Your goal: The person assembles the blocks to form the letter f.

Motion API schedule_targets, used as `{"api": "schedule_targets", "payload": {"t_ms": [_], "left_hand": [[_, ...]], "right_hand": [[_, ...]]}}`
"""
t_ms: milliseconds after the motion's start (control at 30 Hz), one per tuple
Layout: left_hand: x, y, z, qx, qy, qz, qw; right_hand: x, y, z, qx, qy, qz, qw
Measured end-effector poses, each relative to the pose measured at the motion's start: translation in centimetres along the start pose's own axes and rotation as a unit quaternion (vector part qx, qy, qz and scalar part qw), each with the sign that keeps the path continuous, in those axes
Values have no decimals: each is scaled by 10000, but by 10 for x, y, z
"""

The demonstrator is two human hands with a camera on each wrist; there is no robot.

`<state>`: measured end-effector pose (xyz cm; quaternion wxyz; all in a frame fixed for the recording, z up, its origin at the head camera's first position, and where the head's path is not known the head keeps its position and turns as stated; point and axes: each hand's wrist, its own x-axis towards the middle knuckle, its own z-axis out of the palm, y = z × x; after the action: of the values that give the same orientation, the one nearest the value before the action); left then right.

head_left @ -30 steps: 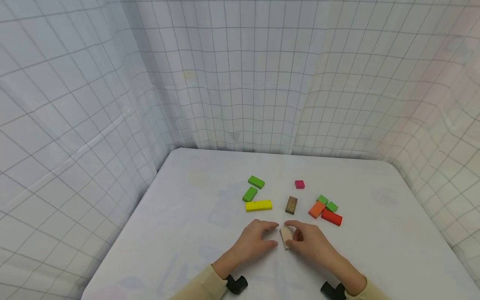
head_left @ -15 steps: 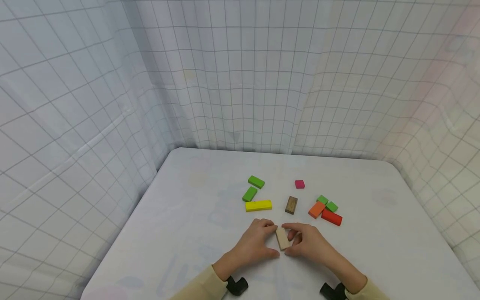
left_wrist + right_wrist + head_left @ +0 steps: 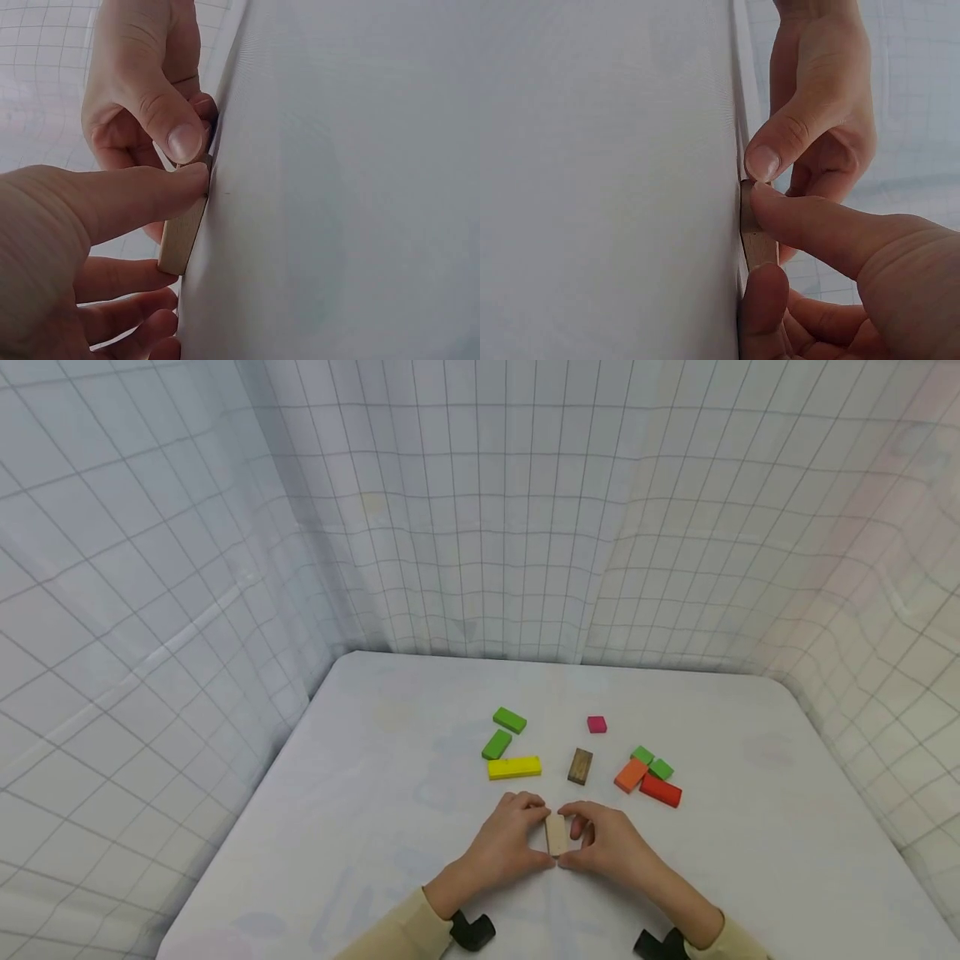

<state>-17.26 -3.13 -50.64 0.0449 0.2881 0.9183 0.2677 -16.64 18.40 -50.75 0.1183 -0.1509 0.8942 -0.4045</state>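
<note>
A pale wooden block lies flat on the table, its long side pointing away from me, between my two hands. My left hand pinches it from the left, thumb at the near end and index finger at the far end, as the left wrist view of the block shows. From the right, my right hand holds it the same way; its thumb touches the near end of the block in the right wrist view. Both thumb tips meet there. The other fingers are loosely bent.
Beyond the hands lie a yellow block, two green blocks, a dark brown block and a small pink block. Farther right, an orange block, a red block and two small green blocks cluster together.
The pale block has slid left and turned straighter. My right hand has moved left with it, and my left hand has closed in from apart to touching the block.
</note>
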Motion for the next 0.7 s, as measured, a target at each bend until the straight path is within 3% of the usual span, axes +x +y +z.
{"api": "schedule_targets", "payload": {"t_ms": [467,600,700], "left_hand": [[1,1,-7,24,-165,144,9998],[3,-1,-20,-285,-403,-32,9988],[7,-5,-34,-626,-403,-253,9969]], "right_hand": [[-2,-7,-1,-335,-67,-69,9994],[-2,-6,2,-374,-55,-99,9992],[-1,-5,3,-387,-49,-67,9992]]}}
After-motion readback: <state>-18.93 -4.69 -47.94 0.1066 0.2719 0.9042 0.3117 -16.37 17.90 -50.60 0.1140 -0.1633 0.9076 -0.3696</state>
